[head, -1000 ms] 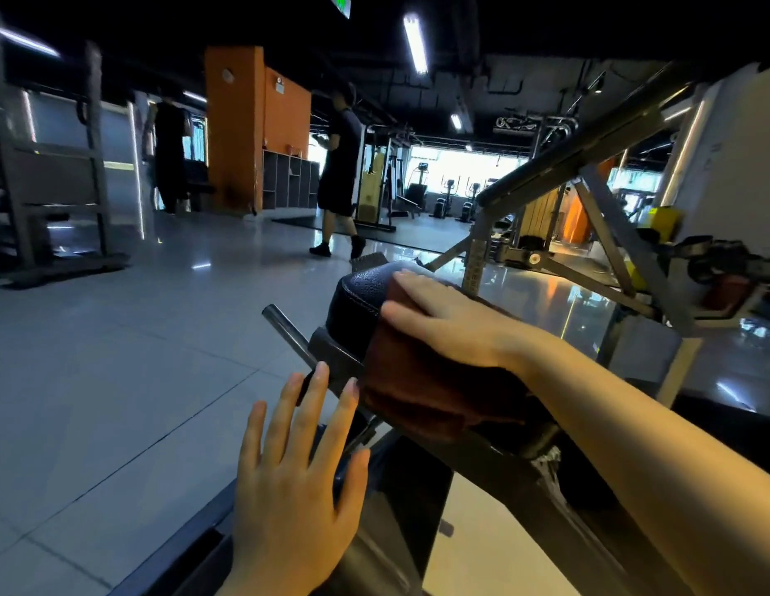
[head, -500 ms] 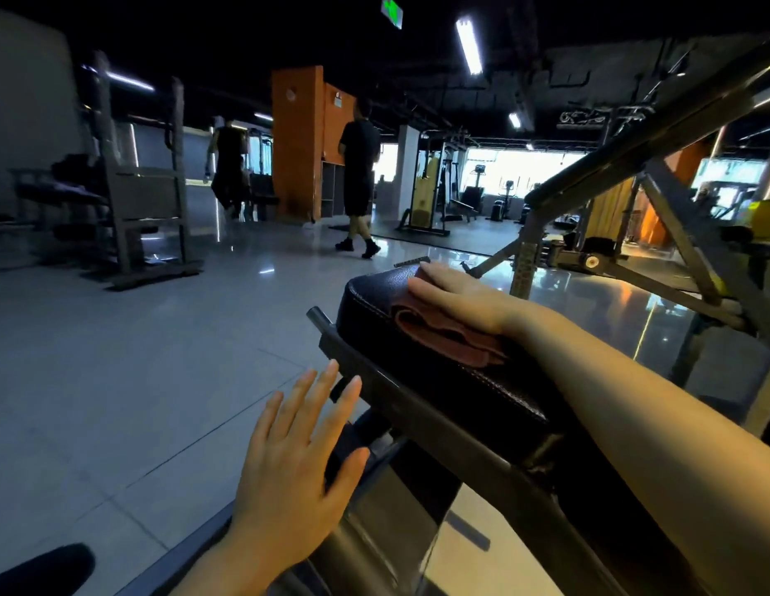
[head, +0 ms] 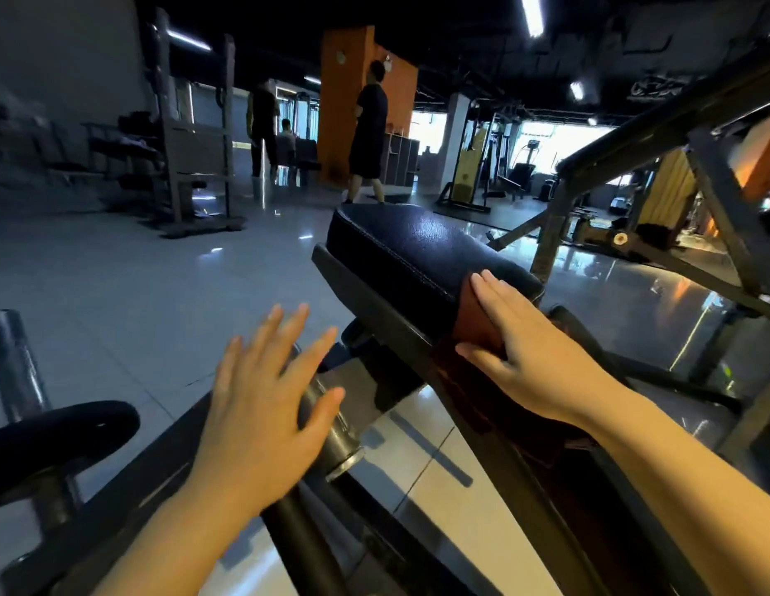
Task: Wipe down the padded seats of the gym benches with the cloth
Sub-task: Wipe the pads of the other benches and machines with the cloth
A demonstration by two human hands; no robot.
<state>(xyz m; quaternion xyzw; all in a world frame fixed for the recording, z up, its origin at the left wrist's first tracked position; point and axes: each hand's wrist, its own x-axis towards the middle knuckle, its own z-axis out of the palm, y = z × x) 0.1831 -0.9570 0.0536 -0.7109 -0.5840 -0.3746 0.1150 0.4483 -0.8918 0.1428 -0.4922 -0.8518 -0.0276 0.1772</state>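
Half a second back the right hand (head: 534,337) pressed the cloth (head: 475,318) near the far rounded end of the padded seat (head: 417,247); now it lies flat, fingers straight, at the near right end of the pad, the reddish-brown cloth pinned under the palm and trailing toward the viewer over the dark frame (head: 387,303). The stroke has travelled the pad's length — I judge this surface nearly done, with only the near edge and side face left.

Left hand (head: 263,402) hovers low, fingers spread, holding nothing, just above a steel tube end (head: 336,432) below the pad.

Edges: the pad's stitched left edge drops to the frame rail; its right corner ends just beyond the fingertips (head: 482,279), with a slanted metal strut (head: 546,247) close behind. Open tiled floor (head: 116,294) lies left; the right side is crowded with angled bars. A person (head: 368,126) stands far off, well apart.
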